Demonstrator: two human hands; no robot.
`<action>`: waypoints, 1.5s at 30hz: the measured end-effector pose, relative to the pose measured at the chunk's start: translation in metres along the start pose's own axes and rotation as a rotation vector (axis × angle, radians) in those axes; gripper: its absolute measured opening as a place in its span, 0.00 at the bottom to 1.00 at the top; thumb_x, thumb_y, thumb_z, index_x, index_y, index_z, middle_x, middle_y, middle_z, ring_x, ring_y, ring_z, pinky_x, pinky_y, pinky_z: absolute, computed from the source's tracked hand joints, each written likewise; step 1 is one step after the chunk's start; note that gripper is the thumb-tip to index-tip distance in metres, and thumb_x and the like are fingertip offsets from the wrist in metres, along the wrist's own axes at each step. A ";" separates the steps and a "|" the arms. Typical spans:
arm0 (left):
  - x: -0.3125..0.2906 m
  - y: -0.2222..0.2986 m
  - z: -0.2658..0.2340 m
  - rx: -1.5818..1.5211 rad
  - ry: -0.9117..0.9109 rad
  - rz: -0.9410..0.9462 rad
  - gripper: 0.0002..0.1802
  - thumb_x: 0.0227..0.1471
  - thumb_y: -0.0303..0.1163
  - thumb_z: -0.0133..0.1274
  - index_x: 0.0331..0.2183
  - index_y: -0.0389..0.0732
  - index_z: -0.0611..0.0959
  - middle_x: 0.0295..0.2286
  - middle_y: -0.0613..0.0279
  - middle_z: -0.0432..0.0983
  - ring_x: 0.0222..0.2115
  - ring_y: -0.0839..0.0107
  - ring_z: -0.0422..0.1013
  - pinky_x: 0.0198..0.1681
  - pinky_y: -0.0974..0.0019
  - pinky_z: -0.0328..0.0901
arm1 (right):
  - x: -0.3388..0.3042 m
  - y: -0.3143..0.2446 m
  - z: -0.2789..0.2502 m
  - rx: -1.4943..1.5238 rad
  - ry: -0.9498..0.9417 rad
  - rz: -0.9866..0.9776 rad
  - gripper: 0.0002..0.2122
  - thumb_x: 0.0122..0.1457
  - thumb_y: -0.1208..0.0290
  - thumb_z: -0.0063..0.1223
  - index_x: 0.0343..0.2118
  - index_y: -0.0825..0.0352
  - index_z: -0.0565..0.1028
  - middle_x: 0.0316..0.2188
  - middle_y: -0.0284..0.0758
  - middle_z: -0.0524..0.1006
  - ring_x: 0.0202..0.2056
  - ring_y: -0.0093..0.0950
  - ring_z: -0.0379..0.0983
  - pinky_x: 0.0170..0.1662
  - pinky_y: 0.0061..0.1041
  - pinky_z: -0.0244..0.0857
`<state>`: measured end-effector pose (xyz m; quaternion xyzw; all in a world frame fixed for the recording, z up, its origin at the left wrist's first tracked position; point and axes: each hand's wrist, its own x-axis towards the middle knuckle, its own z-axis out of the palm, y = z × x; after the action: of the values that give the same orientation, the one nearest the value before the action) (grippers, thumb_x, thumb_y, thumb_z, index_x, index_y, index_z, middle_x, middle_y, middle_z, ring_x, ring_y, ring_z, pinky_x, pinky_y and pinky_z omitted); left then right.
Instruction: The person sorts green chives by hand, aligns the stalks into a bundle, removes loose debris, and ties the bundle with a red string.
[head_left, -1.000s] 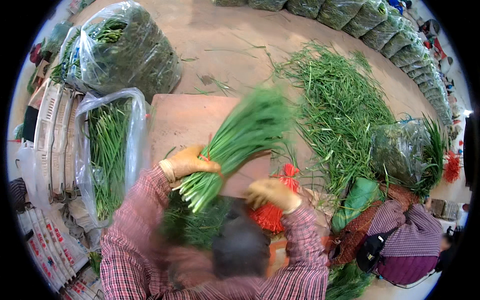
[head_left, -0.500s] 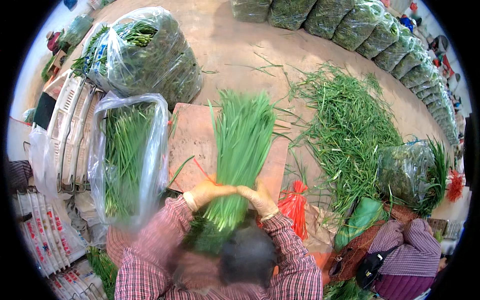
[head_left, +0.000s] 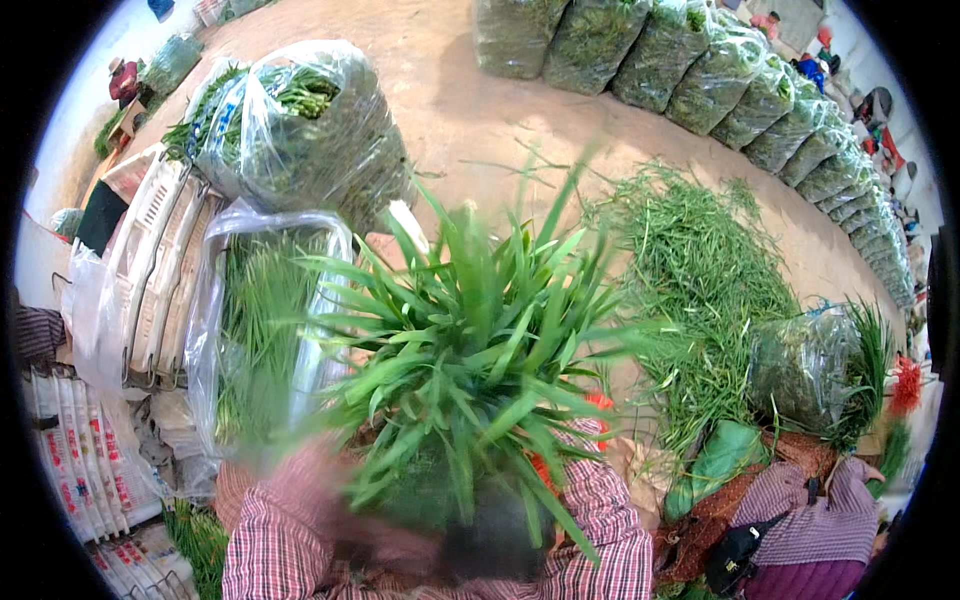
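A big bunch of garlic chives (head_left: 475, 345) rises in front of me, its flat green leaf tips fanned out toward my head and blurred at the edges. Its leaves cover both of my hands, so neither their grip nor their fingers can be made out. My left sleeve (head_left: 270, 525) and my right sleeve (head_left: 612, 510), pink checked, run up beneath the leaves from either side. Left of the bunch, a basket lined with clear plastic (head_left: 205, 350) holds more chives laid lengthwise. Most of the board beneath the bunch is hidden.
A large filled plastic bag (head_left: 330, 140) stands at the far left beside stacked white crates (head_left: 150, 260). Loose green leaves (head_left: 700, 270) are heaped on the right. Filled bags (head_left: 600, 45) line the far side. Another person (head_left: 815, 520) sits at the lower right.
The bunch lay flat with both hands around its pale stem end; now it is tipped up, leaf tips toward me. My hands have gone from sight behind the leaves.
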<state>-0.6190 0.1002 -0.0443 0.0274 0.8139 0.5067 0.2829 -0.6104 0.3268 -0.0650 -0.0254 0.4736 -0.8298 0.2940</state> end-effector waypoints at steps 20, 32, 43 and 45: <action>-0.007 -0.081 0.048 -1.297 -0.215 -0.194 0.27 0.56 0.42 0.59 0.54 0.38 0.77 0.46 0.59 0.80 0.44 0.69 0.77 0.49 0.62 0.72 | 0.015 0.050 -0.016 -0.170 0.118 0.388 0.29 0.64 0.47 0.53 0.56 0.69 0.73 0.50 0.40 0.77 0.51 0.31 0.73 0.55 0.30 0.65; 0.004 -0.090 0.070 -1.311 -0.094 -0.112 0.36 0.55 0.44 0.63 0.59 0.38 0.70 0.50 0.58 0.76 0.48 0.66 0.75 0.53 0.58 0.72 | -0.011 0.029 -0.002 -0.779 0.265 0.219 0.13 0.60 0.62 0.63 0.28 0.68 0.77 0.21 0.27 0.75 0.21 0.16 0.69 0.24 0.18 0.63; -0.002 -0.069 0.082 -0.947 0.129 -0.158 0.38 0.51 0.31 0.65 0.60 0.35 0.68 0.48 0.57 0.75 0.48 0.68 0.72 0.55 0.63 0.67 | 0.009 0.036 -0.016 -0.271 0.391 0.531 0.15 0.61 0.55 0.61 0.28 0.63 0.74 0.18 0.29 0.73 0.17 0.20 0.68 0.20 0.19 0.60; 0.004 -0.076 0.083 -0.905 0.113 -0.117 0.36 0.53 0.35 0.63 0.60 0.38 0.68 0.49 0.59 0.75 0.48 0.69 0.72 0.55 0.63 0.67 | 0.010 0.035 -0.017 -0.352 0.400 0.479 0.15 0.62 0.56 0.59 0.30 0.65 0.77 0.20 0.28 0.75 0.19 0.18 0.68 0.22 0.19 0.60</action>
<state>-0.5638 0.1317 -0.1367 -0.1726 0.5249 0.7952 0.2498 -0.6077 0.3218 -0.1045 0.1989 0.6500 -0.6316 0.3730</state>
